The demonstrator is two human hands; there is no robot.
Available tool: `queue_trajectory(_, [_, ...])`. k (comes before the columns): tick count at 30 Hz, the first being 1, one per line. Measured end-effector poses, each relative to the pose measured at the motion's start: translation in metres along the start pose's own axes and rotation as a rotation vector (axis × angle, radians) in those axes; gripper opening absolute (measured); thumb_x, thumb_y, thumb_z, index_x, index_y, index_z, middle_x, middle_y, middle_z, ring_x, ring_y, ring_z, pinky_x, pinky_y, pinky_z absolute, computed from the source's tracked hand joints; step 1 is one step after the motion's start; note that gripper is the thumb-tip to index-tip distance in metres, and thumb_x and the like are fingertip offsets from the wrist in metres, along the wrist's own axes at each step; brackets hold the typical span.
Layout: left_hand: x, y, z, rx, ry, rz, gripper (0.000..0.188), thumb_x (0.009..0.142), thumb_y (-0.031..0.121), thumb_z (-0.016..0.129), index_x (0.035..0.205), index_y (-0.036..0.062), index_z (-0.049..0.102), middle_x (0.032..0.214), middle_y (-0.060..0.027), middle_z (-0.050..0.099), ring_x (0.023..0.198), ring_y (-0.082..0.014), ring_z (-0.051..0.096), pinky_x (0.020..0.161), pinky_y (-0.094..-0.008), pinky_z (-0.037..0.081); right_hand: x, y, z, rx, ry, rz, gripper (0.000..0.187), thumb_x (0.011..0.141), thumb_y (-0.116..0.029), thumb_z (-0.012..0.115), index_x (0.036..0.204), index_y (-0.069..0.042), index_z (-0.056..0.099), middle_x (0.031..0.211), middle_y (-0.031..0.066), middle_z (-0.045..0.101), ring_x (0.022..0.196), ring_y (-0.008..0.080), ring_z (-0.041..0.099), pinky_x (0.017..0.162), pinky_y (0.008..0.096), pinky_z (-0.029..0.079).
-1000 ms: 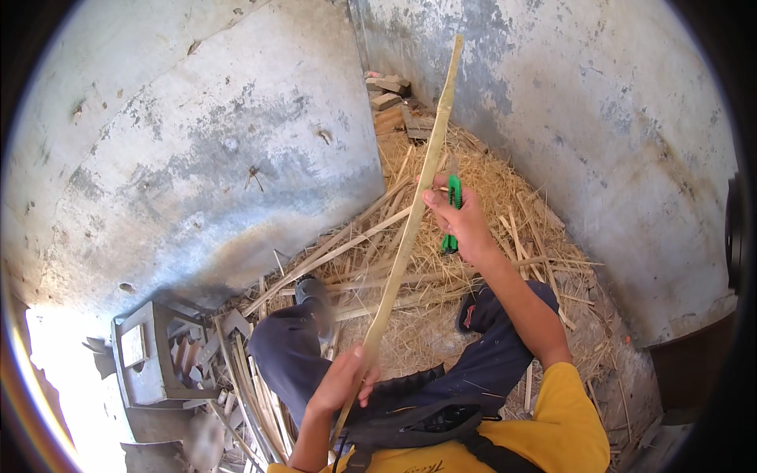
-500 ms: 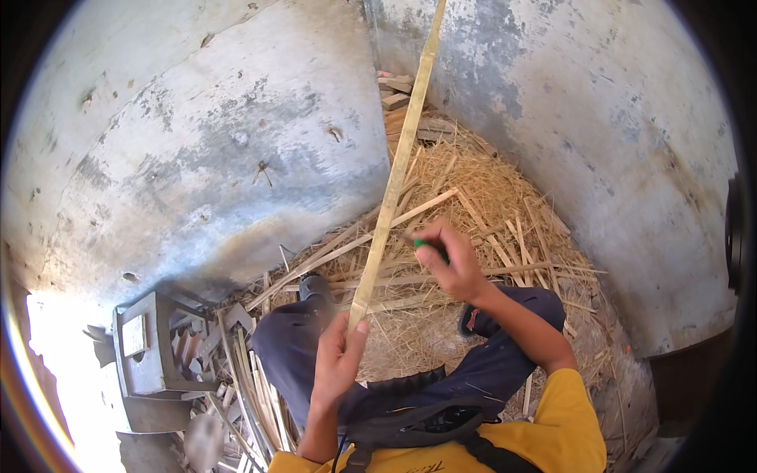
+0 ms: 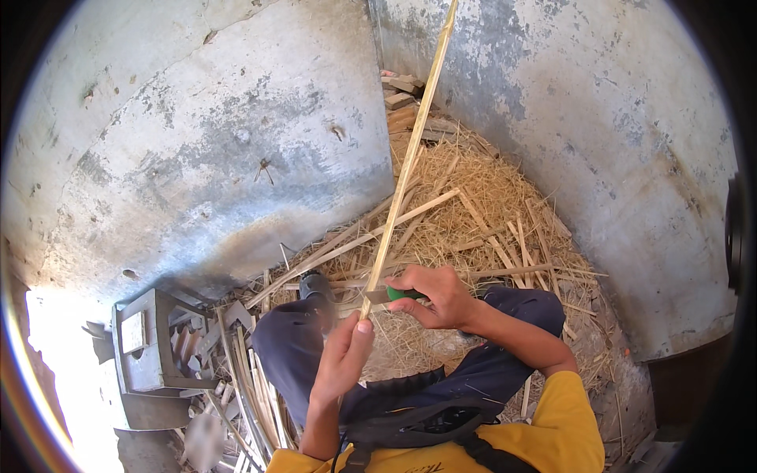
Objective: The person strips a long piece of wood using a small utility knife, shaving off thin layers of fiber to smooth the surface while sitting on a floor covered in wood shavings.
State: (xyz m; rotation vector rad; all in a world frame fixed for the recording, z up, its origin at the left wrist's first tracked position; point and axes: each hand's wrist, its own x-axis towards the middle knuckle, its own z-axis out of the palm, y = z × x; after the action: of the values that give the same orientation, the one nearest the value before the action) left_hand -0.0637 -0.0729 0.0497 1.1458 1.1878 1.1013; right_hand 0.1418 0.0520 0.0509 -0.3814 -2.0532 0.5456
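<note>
Fingers of the left hand (image 3: 344, 359) close around the lower end of a long, pale bamboo strip (image 3: 410, 150), which rises steeply from the person's lap toward the top of the view, crossing in front of the corner where two weathered grey concrete walls (image 3: 205, 150) meet. The right hand (image 3: 441, 298) grips a green-handled knife (image 3: 392, 295), its fingers curled over the handle and its short blade laid against the strip just above the left hand. The person sits with knees drawn up in dark blue trousers (image 3: 293, 347), wearing a yellow shirt (image 3: 564, 430) with a dark strap across the chest. Beyond the knees, a deep heap of straw-coloured shavings (image 3: 489, 197) and split strips fills the corner of the floor, with a few short wooden offcuts (image 3: 398, 98) stacked at its far end against the wall. To the person's left stands a grey boxy metal frame (image 3: 146, 347), with a sheaf of thin finished strips (image 3: 252, 386) lying between it and the left leg.
</note>
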Motion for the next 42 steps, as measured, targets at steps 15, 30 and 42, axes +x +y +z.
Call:
queue_trajectory(15, [0.004,0.01,0.018,0.555,0.283,0.164,0.024,0.111,0.019,0.052,0.098,-0.0007,0.055,0.071,-0.0224,0.054,0.067,-0.046,0.053,0.062,-0.0506,0.039,0.004,-0.015,0.0,-0.275,0.0,0.051,0.031,0.089,-0.024,0.084,0.112,-0.005,0.075,0.077,0.0059,0.067,0.057,0.0206,0.064,0.048,0.0333,0.048])
queue_trajectory(30, [0.0,0.003,0.017,0.629,0.324,0.14,0.023,0.109,0.017,0.055,0.095,-0.0007,0.052,0.072,-0.0265,0.056,0.07,-0.0532,0.054,0.062,-0.0568,0.038,0.003,-0.012,0.005,-0.449,0.027,-0.008,0.031,0.089,-0.027,0.083,0.112,-0.007,0.075,0.071,0.0033,0.06,0.054,0.0186,0.061,0.045,0.0326,0.046])
queue_trajectory(42, [-0.02,-0.018,0.018,0.696,0.295,0.2,0.027,0.111,0.019,0.053,0.091,0.0004,0.052,0.065,-0.0236,0.052,0.061,-0.0487,0.054,0.056,-0.0527,0.037,0.021,0.025,-0.026,-0.469,0.169,0.119,0.027,0.093,-0.025,0.079,0.108,-0.005,0.072,0.093,0.01,0.076,0.07,0.0264,0.073,0.057,0.0353,0.056])
